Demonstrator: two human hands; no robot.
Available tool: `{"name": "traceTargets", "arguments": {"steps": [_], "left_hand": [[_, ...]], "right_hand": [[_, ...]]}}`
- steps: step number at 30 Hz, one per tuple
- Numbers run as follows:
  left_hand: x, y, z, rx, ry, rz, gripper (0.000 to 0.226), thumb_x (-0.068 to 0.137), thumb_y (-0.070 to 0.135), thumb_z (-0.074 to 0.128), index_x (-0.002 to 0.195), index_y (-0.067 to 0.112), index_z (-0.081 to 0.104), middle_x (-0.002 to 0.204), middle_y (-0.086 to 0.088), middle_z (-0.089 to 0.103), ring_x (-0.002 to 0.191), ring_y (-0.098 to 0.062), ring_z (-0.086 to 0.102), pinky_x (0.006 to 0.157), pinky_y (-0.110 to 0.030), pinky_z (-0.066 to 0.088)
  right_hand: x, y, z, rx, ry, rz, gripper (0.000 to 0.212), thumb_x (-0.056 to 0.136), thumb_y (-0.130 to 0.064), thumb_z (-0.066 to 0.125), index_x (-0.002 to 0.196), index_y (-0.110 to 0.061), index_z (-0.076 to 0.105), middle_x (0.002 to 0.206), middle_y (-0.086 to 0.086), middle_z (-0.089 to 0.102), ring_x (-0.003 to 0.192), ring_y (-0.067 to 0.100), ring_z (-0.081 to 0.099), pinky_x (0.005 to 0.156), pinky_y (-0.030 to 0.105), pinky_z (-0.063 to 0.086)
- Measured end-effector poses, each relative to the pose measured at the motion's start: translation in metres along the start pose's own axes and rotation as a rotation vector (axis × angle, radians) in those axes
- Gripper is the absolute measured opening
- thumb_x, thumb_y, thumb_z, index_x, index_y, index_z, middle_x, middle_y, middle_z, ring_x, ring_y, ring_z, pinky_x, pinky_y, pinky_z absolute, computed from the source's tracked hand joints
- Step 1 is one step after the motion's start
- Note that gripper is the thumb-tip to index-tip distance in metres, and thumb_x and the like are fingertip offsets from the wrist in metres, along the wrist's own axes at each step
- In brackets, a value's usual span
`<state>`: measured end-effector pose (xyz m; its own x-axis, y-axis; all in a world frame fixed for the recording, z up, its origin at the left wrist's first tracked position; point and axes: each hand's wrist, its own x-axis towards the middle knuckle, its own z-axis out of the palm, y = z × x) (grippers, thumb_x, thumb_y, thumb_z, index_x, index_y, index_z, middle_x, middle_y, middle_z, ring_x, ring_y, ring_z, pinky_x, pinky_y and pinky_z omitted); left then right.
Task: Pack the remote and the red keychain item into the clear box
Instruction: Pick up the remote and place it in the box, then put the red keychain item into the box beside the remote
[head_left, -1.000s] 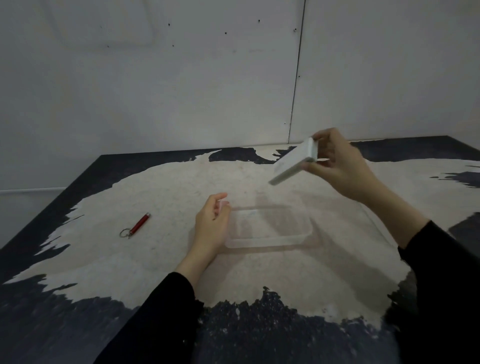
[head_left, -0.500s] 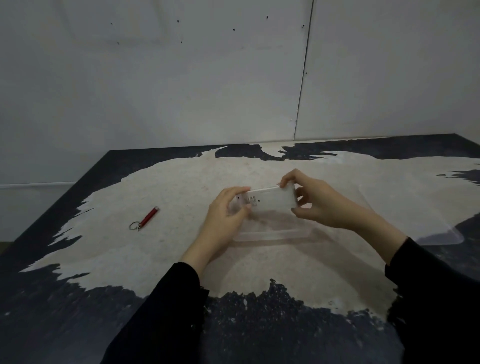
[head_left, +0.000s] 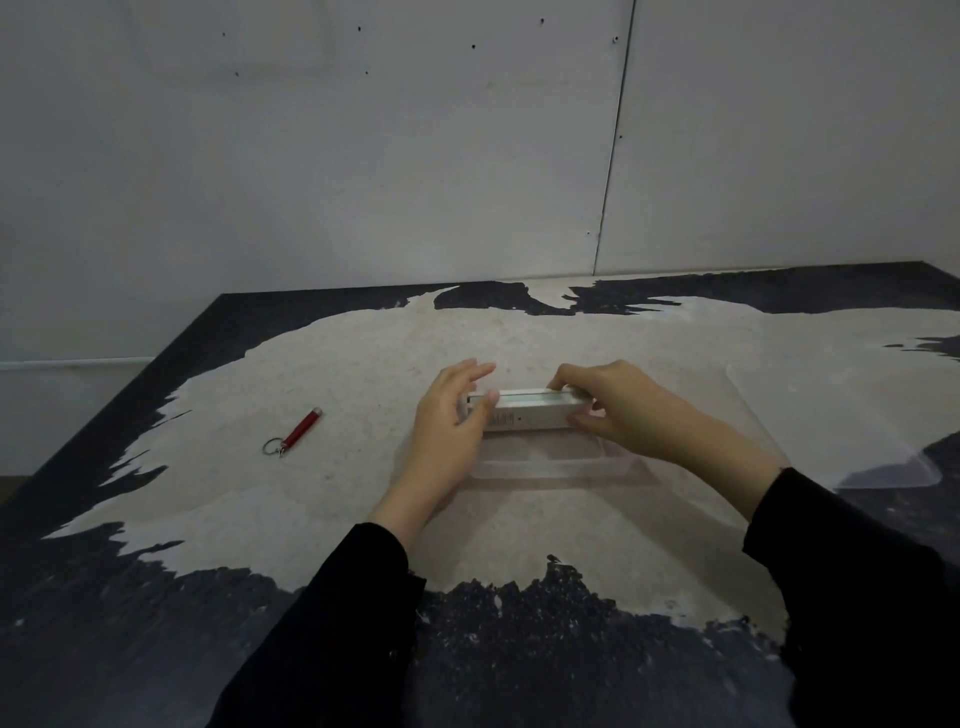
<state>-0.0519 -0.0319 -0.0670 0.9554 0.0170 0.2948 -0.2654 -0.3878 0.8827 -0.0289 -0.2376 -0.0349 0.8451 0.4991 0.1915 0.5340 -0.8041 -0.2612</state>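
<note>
While both of my hands are on it, the remote (head_left: 527, 413), a long pale bar, stands on its long edge over the far part of the clear box (head_left: 550, 462), lying left to right; whether it touches the box floor I cannot tell.

Item, left hand (head_left: 449, 415): at the remote's left end, thumb pressed to the near face, the fingers (head_left: 470, 371) loosely spread and reaching past the far side. Black sleeve (head_left: 332, 613) to the wrist.

Item, right hand (head_left: 623, 410): pinching the remote's right end, fingertips on the top edge, thumb low on the near face.

Item, clear box: shallow, rectangular, open, sitting at the middle of the table (head_left: 337, 374), its near rim bare below the remote.

Item, red keychain item (head_left: 300, 431): small red cylinder with a metal ring at its near-left end, lying flat on the table, well apart to the left of the box, untouched.

Item, clear lid (head_left: 831, 415): a flat transparent sheet on the table to the right of the box, beyond my right forearm.

Item, table: pale worn patch at the centre, dark at the edges.
</note>
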Motion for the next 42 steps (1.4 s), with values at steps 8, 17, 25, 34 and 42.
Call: {"name": "traceTargets", "arguments": {"steps": [8,17,25,34,42], "left_hand": [[0.0,0.001,-0.005,-0.085,-0.061,-0.145,0.04,0.093,0.027,0.05,0.133,0.026,0.048,0.138,0.001,0.048,0.126,-0.015,0.047,0.106,-0.034,0.042],[-0.004,-0.003,-0.002,-0.085,-0.117,-0.144,0.049,0.091,0.015,0.045,0.138,0.028,0.037,0.143,0.006,0.037,0.128,-0.012,0.041,0.096,-0.032,0.049],[-0.001,-0.006,0.0,-0.071,-0.095,-0.087,0.049,0.089,0.011,0.047,0.137,0.021,0.041,0.137,0.008,0.042,0.11,-0.001,0.051,0.087,-0.026,0.051],[0.014,-0.024,-0.063,0.75,0.325,-0.036,0.044,0.089,0.025,0.047,0.13,0.01,0.049,0.13,-0.016,0.054,0.121,-0.033,0.046,0.104,-0.045,0.033],[0.009,-0.045,-0.098,1.071,0.374,-0.363,0.023,0.088,0.015,0.048,0.1,0.006,0.064,0.105,-0.018,0.064,0.1,-0.036,0.055,0.089,-0.042,0.034]], "right_hand": [[-0.004,-0.002,-0.004,0.136,-0.132,-0.031,0.02,0.089,-0.028,0.057,0.108,-0.024,0.052,0.109,0.003,0.069,0.089,0.017,0.063,0.084,0.034,0.056],[-0.001,-0.012,-0.001,0.058,-0.153,-0.029,0.026,0.081,-0.025,0.069,0.102,-0.021,0.055,0.11,0.002,0.06,0.091,0.017,0.052,0.077,0.027,0.042],[0.007,-0.017,0.016,-0.018,0.044,0.076,0.027,0.076,-0.019,0.072,0.1,-0.015,0.059,0.106,0.007,0.058,0.097,0.025,0.052,0.081,0.036,0.046],[-0.002,-0.014,0.014,0.091,0.119,0.084,0.02,0.089,-0.024,0.057,0.102,-0.013,0.067,0.108,0.008,0.059,0.101,0.023,0.053,0.086,0.032,0.044],[-0.007,-0.007,0.015,0.131,0.22,0.05,0.014,0.09,-0.022,0.054,0.096,-0.017,0.065,0.096,0.005,0.064,0.087,0.019,0.056,0.073,0.03,0.043]]}}
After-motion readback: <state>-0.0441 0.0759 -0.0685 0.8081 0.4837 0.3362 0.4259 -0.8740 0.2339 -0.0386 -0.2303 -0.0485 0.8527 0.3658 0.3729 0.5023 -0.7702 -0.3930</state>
